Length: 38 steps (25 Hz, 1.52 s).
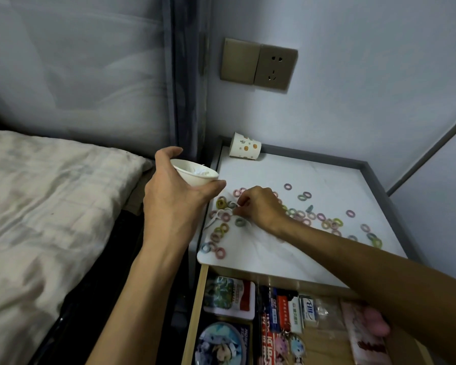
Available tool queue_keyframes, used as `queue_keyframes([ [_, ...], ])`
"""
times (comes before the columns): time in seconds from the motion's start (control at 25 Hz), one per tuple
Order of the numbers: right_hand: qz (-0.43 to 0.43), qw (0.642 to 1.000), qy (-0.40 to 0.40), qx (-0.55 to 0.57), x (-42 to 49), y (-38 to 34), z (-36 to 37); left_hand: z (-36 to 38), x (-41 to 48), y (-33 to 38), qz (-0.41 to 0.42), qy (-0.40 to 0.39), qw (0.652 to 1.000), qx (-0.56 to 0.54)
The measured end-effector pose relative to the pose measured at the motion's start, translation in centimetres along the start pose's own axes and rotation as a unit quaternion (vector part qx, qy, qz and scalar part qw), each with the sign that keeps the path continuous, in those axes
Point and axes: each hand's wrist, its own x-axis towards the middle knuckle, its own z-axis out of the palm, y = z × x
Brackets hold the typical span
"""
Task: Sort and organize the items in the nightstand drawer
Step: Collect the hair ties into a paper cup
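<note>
My left hand grips a white paper cup tilted toward the nightstand, above its left edge; something white lies inside it. My right hand is over the white nightstand top and pinches a thin white hair band among several small pastel hair ties scattered across the top. Below, the open drawer holds cards, small boxes, a round badge and keychains; my right forearm hides part of it.
A second paper cup with orange dots lies on its side at the back left corner of the top. A bed with a light quilt stands at left, a wall socket above.
</note>
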Motion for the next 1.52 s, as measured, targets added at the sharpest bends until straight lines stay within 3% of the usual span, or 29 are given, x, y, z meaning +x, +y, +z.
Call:
queue_keyframes([
  [0.56,-0.057,0.976,-0.009,-0.211,-0.5,0.5,-0.3,-0.2,0.1,-0.2,-0.001,0.0,1.0,-0.001],
  [0.68,-0.079,0.991,0.02,-0.111,-0.3,0.7,-1.5,-0.3,0.2,-0.1,0.0,0.001,1.0,-0.001],
  [0.76,-0.143,0.989,-0.013,-0.037,0.1,-0.3,-2.0,-0.3,0.2,-0.2,-0.001,0.002,1.0,0.0],
  [0.92,-0.27,0.957,-0.097,-0.033,0.7,-2.6,-1.2,-0.3,0.2,-0.1,-0.001,0.002,1.0,-0.005],
  [1.08,-0.296,0.947,-0.122,0.022,0.9,-2.3,0.1,-0.3,0.3,-0.1,0.003,0.005,1.0,0.0],
  [1.32,-0.313,0.942,-0.12,-0.005,0.8,-1.7,0.5,-0.2,0.4,-0.3,0.003,0.002,1.0,-0.001],
  [1.52,-0.335,0.933,-0.072,-0.109,0.6,-0.3,0.0,-0.2,0.1,-0.3,0.006,-0.001,1.0,-0.003],
])
